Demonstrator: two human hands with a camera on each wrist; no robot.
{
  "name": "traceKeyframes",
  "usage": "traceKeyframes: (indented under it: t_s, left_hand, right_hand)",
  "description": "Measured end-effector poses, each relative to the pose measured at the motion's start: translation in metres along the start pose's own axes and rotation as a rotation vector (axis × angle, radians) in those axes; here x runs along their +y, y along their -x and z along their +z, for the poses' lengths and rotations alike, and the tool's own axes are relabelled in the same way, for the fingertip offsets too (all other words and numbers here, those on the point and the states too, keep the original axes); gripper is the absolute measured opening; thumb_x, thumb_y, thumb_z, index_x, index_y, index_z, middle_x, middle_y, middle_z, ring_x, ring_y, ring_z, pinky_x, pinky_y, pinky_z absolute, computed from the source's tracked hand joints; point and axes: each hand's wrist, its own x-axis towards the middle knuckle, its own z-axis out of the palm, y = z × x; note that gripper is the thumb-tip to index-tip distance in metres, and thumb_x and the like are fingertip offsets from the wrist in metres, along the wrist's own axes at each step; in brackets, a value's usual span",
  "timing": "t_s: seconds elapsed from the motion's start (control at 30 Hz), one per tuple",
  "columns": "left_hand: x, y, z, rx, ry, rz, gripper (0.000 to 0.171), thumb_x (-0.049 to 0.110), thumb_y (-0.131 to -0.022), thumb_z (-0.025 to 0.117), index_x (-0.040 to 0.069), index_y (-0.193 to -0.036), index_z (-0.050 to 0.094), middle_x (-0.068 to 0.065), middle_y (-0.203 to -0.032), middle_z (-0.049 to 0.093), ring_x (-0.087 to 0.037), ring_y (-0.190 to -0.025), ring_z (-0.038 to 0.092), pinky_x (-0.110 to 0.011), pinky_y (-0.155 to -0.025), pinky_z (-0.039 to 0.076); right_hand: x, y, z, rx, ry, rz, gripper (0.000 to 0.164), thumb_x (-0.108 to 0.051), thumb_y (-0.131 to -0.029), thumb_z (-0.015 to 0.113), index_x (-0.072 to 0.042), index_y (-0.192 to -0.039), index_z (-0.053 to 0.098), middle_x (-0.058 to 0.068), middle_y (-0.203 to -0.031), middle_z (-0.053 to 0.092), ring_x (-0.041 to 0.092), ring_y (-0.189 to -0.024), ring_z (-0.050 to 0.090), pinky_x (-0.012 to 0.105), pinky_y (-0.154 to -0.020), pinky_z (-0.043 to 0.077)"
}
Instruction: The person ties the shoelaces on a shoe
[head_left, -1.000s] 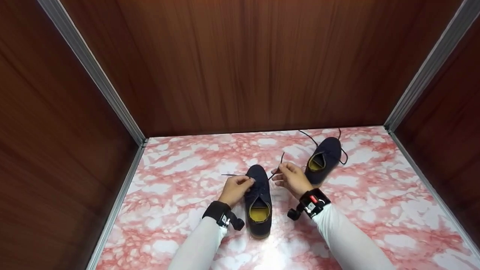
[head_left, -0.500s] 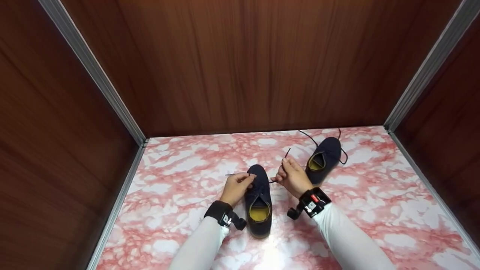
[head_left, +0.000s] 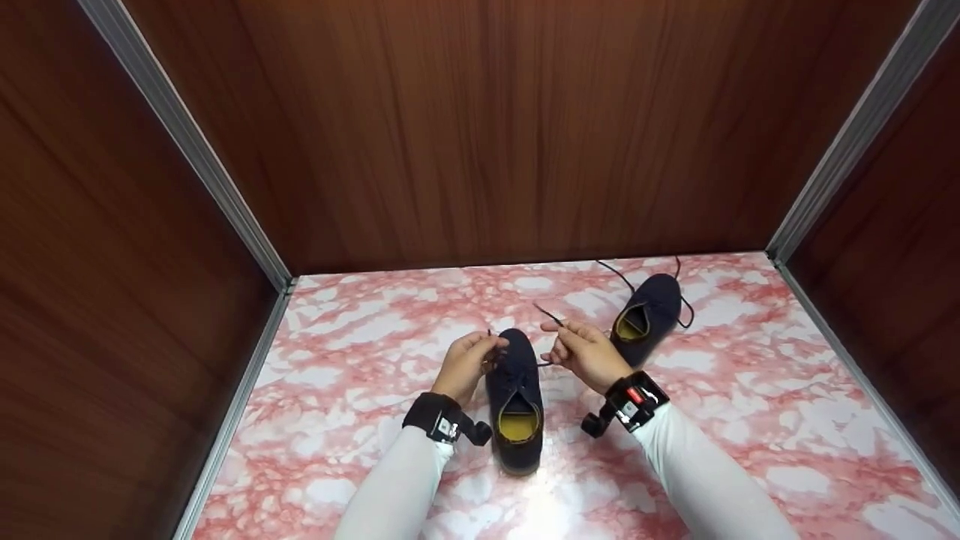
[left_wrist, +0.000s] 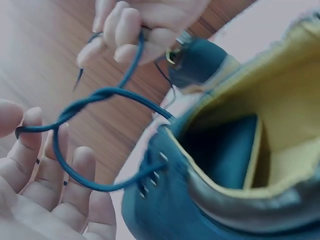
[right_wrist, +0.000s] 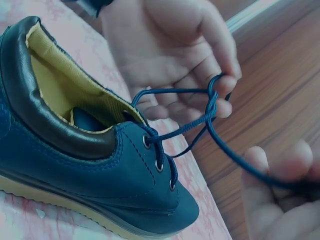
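Note:
A dark navy shoe with a yellow lining stands on the floor, toe pointing away from me. Its blue shoelace rises from the top eyelets, the two ends twisted once round each other above the shoe. My left hand, at the shoe's left side, pinches one lace end between thumb and forefinger, other fingers spread under the loop. To the right of the shoe, my right hand grips the other end, its tip sticking out past the fingers. Part of the lace on the shoe is hidden by my left hand in the head view.
A second navy shoe lies at the back right, its laces loose and untied. The floor has a red and white marbled pattern. Brown wood-grain panels with grey metal edging enclose it at the back and both sides.
My left hand has tipped upward, its lace end swinging from the left to point up. My right hand's lace tip now leans left. The shoes have hardly moved.

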Motion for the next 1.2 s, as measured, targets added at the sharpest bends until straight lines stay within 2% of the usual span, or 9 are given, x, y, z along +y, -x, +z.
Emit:
traceKeyframes:
  t_s: [0.1, 0.23, 0.37, 0.5, 0.6, 0.97, 1.2]
  left_hand:
    - [0.006, 0.000, 0.000, -0.021, 0.088, -0.005, 0.026, 0.018, -0.109, 0.051, 0.010, -0.092, 0.069, -0.001, -0.093, 0.075, -0.013, -0.088, 0.068, -0.029, -0.085, 0.052]
    - [0.012, 0.002, 0.002, -0.050, 0.166, -0.016, 0.028, 0.020, -0.112, 0.046, 0.011, -0.093, 0.064, 0.000, -0.092, 0.073, -0.015, -0.090, 0.071, -0.031, -0.091, 0.055]
    - [0.013, 0.004, 0.004, -0.076, 0.203, -0.019, 0.027, 0.022, -0.112, 0.045, 0.011, -0.095, 0.061, 0.000, -0.092, 0.074, -0.017, -0.093, 0.073, -0.032, -0.092, 0.056]
    - [0.011, 0.005, 0.004, -0.096, 0.224, -0.016, 0.026, 0.023, -0.112, 0.045, 0.011, -0.095, 0.061, 0.000, -0.092, 0.074, -0.017, -0.094, 0.073, -0.032, -0.092, 0.056]
    - [0.010, 0.005, 0.003, -0.104, 0.244, -0.021, 0.025, 0.023, -0.112, 0.046, 0.012, -0.096, 0.061, 0.000, -0.092, 0.075, -0.016, -0.093, 0.074, -0.032, -0.092, 0.057]
    - [0.004, 0.007, -0.010, -0.081, 0.226, -0.042, 0.023, 0.022, -0.112, 0.045, 0.008, -0.104, 0.062, 0.001, -0.088, 0.070, -0.015, -0.087, 0.073, -0.033, -0.088, 0.056]
    - [-0.001, 0.009, -0.018, -0.062, 0.174, -0.050, 0.025, 0.020, -0.112, 0.045, 0.012, -0.103, 0.066, 0.002, -0.086, 0.069, -0.013, -0.085, 0.072, -0.032, -0.087, 0.055]
  right_hand:
    - [0.001, 0.001, -0.001, -0.010, 0.009, -0.027, 0.035, -0.015, -0.115, 0.033, 0.010, -0.127, 0.056, -0.002, -0.080, 0.075, 0.012, -0.090, 0.073, 0.027, -0.097, 0.059]
    - [0.000, 0.001, -0.001, 0.008, -0.022, -0.032, 0.038, -0.022, -0.115, 0.036, 0.001, -0.110, 0.066, 0.000, -0.086, 0.080, 0.014, -0.096, 0.077, 0.030, -0.098, 0.060]
    - [-0.002, 0.002, 0.001, 0.011, -0.054, -0.026, 0.038, -0.030, -0.115, 0.038, -0.009, -0.099, 0.066, -0.003, -0.073, 0.071, 0.014, -0.081, 0.074, 0.035, -0.096, 0.061]
    - [-0.004, 0.002, 0.003, -0.018, -0.070, -0.037, 0.038, -0.034, -0.114, 0.039, -0.006, -0.102, 0.062, -0.004, -0.064, 0.052, 0.012, -0.067, 0.063, 0.041, -0.095, 0.060]
    - [-0.006, 0.002, 0.003, -0.022, -0.054, -0.044, 0.038, -0.035, -0.114, 0.039, -0.005, -0.103, 0.060, -0.006, -0.063, 0.043, 0.011, -0.063, 0.054, 0.040, -0.092, 0.061]
    - [-0.009, 0.004, -0.009, 0.016, -0.021, -0.057, 0.038, -0.032, -0.115, 0.037, -0.012, -0.096, 0.063, -0.010, -0.058, 0.035, 0.009, -0.055, 0.042, 0.030, -0.078, 0.059]
    - [-0.011, 0.007, -0.018, 0.064, -0.012, -0.041, 0.039, -0.030, -0.115, 0.036, -0.011, -0.094, 0.063, -0.010, -0.056, 0.034, 0.008, -0.053, 0.038, 0.027, -0.071, 0.055]
